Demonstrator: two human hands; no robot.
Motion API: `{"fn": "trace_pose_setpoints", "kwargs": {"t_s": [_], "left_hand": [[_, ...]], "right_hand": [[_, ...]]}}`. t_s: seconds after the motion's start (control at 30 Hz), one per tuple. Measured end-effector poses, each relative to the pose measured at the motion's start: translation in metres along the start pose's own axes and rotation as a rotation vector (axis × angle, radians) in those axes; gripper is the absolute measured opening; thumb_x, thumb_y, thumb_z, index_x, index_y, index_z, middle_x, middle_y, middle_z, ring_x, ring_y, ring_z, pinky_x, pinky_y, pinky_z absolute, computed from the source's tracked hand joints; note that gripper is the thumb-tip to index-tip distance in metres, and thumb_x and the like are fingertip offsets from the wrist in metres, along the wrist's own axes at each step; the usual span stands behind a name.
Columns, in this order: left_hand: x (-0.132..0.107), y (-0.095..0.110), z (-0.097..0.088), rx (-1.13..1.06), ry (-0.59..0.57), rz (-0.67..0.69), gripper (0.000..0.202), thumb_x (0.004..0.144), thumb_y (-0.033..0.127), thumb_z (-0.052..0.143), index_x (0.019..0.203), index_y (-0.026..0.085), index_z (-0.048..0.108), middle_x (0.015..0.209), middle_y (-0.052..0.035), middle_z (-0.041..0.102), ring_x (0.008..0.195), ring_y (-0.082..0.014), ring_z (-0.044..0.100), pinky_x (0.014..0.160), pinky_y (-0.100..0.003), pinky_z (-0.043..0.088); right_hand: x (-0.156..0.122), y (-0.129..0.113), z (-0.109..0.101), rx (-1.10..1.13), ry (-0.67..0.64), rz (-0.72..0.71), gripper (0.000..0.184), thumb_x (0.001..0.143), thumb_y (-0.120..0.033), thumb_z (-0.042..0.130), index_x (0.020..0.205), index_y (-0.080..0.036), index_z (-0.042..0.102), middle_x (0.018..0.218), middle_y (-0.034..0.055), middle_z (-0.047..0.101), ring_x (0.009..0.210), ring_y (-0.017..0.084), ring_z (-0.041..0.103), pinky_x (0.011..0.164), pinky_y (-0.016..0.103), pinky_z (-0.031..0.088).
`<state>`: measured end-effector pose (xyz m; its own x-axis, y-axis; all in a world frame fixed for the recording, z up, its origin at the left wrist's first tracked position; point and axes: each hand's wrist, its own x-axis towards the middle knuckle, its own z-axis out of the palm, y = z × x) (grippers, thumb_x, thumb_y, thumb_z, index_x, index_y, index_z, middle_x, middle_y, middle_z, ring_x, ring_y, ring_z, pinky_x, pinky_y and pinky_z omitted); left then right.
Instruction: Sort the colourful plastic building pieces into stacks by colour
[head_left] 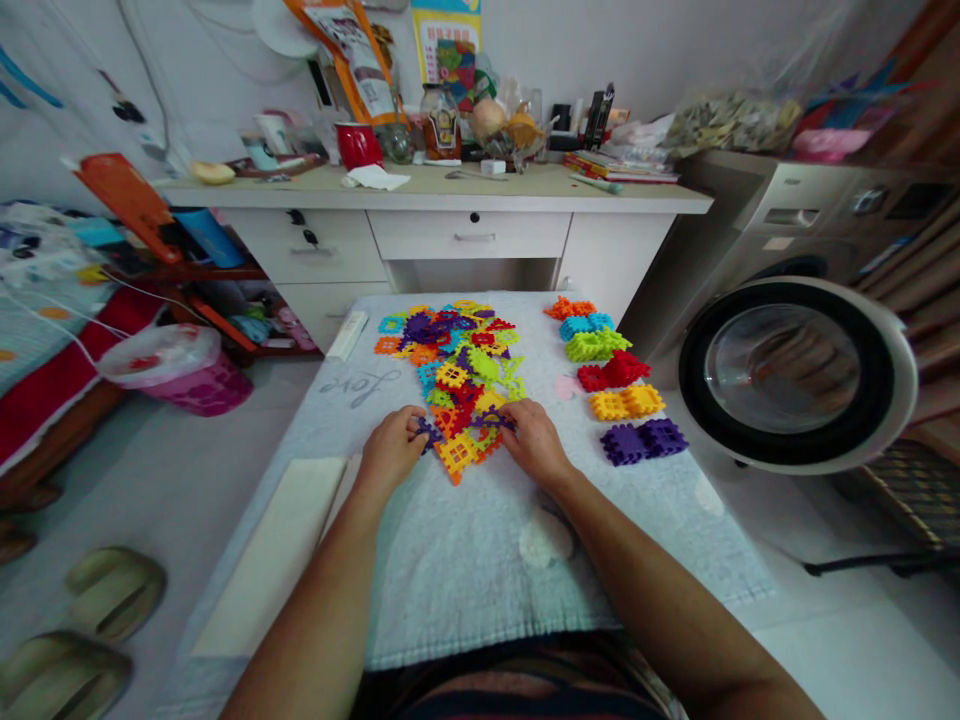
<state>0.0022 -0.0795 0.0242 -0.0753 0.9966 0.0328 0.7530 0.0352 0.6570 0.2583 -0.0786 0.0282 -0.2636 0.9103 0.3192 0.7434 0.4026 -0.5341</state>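
My left hand (pixel 394 447) is closed on a purple building piece (pixel 428 433) at the left edge of a mixed pile of coloured plastic building pieces (pixel 452 375). On the pile's right side, my right hand (pixel 531 440) pinches another purple piece (pixel 495 419). Orange and yellow window-shaped pieces (pixel 457 453) lie between the two hands. To the right, groups sorted by colour form a column: orange (pixel 570 308), blue (pixel 587 325), green (pixel 598 345), red (pixel 613 371), yellow (pixel 627 403) and purple (pixel 643 441).
A pale cloth (pixel 465 570) covers the table. Behind it stands a white desk (pixel 472 235) with jars, a red mug (pixel 358 146) and books. A washing machine (pixel 799 370) with a round door is at the right, a pink bin (pixel 180 370) at the left. Slippers (pixel 112 590) lie on the floor.
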Motion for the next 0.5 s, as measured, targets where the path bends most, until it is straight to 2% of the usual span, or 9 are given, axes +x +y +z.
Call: {"fn": "trace_pose_setpoints", "kwargs": {"t_s": [0.1,0.27,0.37,0.5], "left_hand": [[0.002,0.000,0.001,-0.065,0.043,-0.015,0.031,0.074,0.021,0.059,0.104,0.023,0.063,0.083,0.0002,0.060,0.073,-0.0156,0.061,0.071,-0.029,0.049],[0.007,-0.001,0.005,-0.256,0.141,-0.052,0.039,0.073,0.029,0.060,0.111,0.021,0.061,0.093,-0.0016,0.060,0.073,-0.0143,0.061,0.068,-0.028,0.051],[0.007,0.001,0.007,-0.370,0.174,-0.058,0.042,0.071,0.033,0.063,0.112,0.021,0.061,0.102,-0.0039,0.062,0.072,-0.0131,0.061,0.067,-0.027,0.052],[0.005,0.008,0.007,-0.447,0.130,-0.079,0.047,0.070,0.040,0.065,0.111,0.020,0.062,0.104,-0.0054,0.065,0.072,-0.0135,0.061,0.064,-0.027,0.052]], "right_hand": [[0.002,-0.001,-0.023,0.028,0.021,-0.003,0.013,0.083,-0.011,0.060,0.092,-0.020,0.065,0.093,0.0074,0.065,0.090,0.022,0.059,0.085,0.035,0.047],[-0.012,0.016,-0.085,0.035,0.050,0.006,0.003,0.083,-0.018,0.063,0.085,-0.021,0.064,0.086,0.0051,0.066,0.082,0.020,0.061,0.077,0.033,0.047],[-0.035,0.043,-0.122,0.010,0.179,0.089,0.007,0.084,-0.027,0.062,0.087,-0.021,0.064,0.087,0.0055,0.067,0.080,0.020,0.062,0.075,0.034,0.048],[-0.074,0.082,-0.159,-0.085,0.391,0.257,0.019,0.082,-0.040,0.063,0.086,-0.021,0.066,0.083,0.0060,0.067,0.072,0.020,0.061,0.070,0.035,0.050]]}}
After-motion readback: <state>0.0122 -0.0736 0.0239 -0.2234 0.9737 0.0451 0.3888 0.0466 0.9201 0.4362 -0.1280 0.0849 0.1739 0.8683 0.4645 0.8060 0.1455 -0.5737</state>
